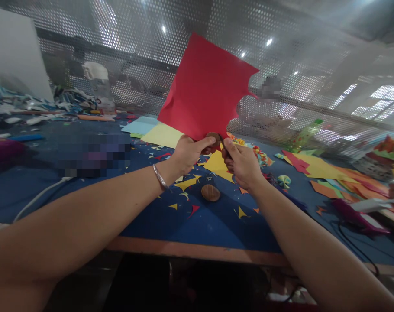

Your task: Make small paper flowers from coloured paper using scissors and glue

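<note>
A sheet of red paper (210,82) stands up in front of me, its right edge cut into several rounded notches. My left hand (187,154) pinches its lower edge, together with a round brown disc (213,138) pressed against the paper. My right hand (244,162) is closed just right of the disc, around what looks like a pair of scissors; a dark tip shows and the rest is hidden by the fingers. Below the hands, a brown oval piece (210,193) lies on the blue tabletop (197,229).
Small paper scraps (185,184) lie scattered around the oval piece. Yellow paper (164,136) and blue sheets lie behind the left hand. Coloured paper (330,169), a purple tool (361,216) and a green bottle (305,134) stand or lie right. A clear bottle (101,89) stands back left.
</note>
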`<state>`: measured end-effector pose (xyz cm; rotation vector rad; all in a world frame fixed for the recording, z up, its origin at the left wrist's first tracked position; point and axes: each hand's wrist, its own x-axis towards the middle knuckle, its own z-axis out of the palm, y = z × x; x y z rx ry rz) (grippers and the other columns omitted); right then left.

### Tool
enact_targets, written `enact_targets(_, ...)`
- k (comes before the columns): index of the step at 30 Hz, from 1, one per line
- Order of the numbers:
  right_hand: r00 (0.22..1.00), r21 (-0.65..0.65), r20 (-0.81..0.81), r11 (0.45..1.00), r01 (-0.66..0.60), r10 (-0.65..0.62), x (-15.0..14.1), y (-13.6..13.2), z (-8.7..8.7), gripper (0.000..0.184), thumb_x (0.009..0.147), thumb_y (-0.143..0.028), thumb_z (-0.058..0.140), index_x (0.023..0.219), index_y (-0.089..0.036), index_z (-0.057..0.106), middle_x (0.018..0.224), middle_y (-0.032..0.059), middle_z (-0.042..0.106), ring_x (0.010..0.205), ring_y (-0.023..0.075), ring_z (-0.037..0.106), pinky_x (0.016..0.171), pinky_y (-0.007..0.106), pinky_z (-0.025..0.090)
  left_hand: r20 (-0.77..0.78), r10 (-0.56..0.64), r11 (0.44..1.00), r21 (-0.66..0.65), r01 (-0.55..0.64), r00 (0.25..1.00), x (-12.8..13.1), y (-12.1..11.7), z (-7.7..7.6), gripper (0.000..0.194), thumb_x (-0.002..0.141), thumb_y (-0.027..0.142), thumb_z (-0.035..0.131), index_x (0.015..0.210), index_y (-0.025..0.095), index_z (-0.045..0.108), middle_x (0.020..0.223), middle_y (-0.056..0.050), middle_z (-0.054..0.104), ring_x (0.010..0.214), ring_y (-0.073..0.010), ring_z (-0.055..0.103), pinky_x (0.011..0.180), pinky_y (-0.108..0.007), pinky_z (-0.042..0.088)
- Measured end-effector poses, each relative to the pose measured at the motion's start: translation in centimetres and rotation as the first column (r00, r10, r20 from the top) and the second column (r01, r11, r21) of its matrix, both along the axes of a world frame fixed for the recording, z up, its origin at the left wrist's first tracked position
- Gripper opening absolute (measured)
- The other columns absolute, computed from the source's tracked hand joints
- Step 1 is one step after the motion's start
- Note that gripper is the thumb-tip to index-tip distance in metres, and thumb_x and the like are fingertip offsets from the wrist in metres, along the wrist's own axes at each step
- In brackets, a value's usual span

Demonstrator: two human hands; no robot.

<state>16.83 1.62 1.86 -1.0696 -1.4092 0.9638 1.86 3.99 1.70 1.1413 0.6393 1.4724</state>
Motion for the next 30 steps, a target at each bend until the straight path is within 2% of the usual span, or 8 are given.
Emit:
enact_targets(4,1.0,0.0,0.017,1.0,-0.006,0.006,0.0,0.0,-0.1,0.052,0.079,-0.066,0.063,0.063,-0.019,0.05,0.044,-0.0095,0.028,0.037,0.0032,0.021,0.037,0.02,0.012,-0.064,0.025,0.998,0.065,-0.021,0.998,-0.1,0.1,0.0,0.009,0.068,0.022,0.074,0.071,0.014,0.072,0.067,-0.002,0.066,0.06,-0.0106,0.058,0.062,-0.025,0.047)
enact_targets(9,0.999,0.002,0.052,1.0,-0.003,0.003,0.2,0.0,-0.1,0.052,0.079,-0.067,0.063,0.062,-0.019,0.05,0.044,-0.0095,0.027,0.037,0.0033,0.02,0.036,0.02,0.012,-0.175,0.09,0.991,0.113,-0.071,0.98,-0.4,0.3,0.0,0.013,0.07,0.022,0.071,0.06,0.014,0.068,0.057,-0.002,0.061,0.055,-0.0107,0.056,0.057,-0.025,0.044)
enact_targets(14,0.996,0.015,0.086,1.0,0.003,-0.004,0.2,0.0,-0.1,0.053,0.078,-0.067,0.062,0.061,-0.018,0.051,0.044,-0.0089,0.03,0.037,0.0033,0.022,0.036,0.02,0.015,-0.194,0.066,0.969,0.244,-0.017,0.979,-0.7,0.9,-0.4,0.014,0.073,0.018,0.064,0.059,0.016,0.065,0.056,0.001,0.057,0.055,-0.0091,0.051,0.057,-0.024,0.041)
enact_targets(17,0.992,0.019,0.123,1.0,0.021,-0.023,0.2,0.0,-0.1,0.054,0.079,-0.068,0.062,0.06,-0.018,0.052,0.044,-0.0082,0.032,0.037,0.0032,0.023,0.036,0.02,0.016,-0.242,0.052,0.959,0.282,0.019,0.969,-0.8,1.4,-0.6,0.012,0.074,0.018,0.062,0.063,0.016,0.066,0.06,0.0,0.06,0.058,-0.0095,0.054,0.06,-0.024,0.044)
enact_targets(22,0.985,0.05,0.169,0.999,0.015,-0.023,0.3,0.1,-0.1,0.055,0.08,-0.068,0.06,0.059,-0.017,0.052,0.043,-0.0084,0.03,0.037,0.0034,0.023,0.037,0.02,0.016,-0.261,-0.037,0.982,0.171,0.084,0.965,-1.0,1.5,-0.6,0.008,0.072,0.022,0.065,0.072,0.015,0.069,0.07,-0.006,0.069,0.066,-0.0149,0.066,0.065,-0.027,0.051)
enact_targets(30,0.985,0.047,0.174,0.999,0.006,-0.014,0.3,-0.1,0.1,0.055,0.08,-0.068,0.06,0.058,-0.017,0.051,0.043,-0.0086,0.03,0.037,0.0037,0.022,0.038,0.02,0.015,-0.157,-0.13,0.989,0.046,0.139,0.979,-0.8,0.6,0.2,0.003,0.068,0.013,0.064,0.065,0.014,0.064,0.067,-0.003,0.064,0.063,-0.0157,0.068,0.064,-0.029,0.051)
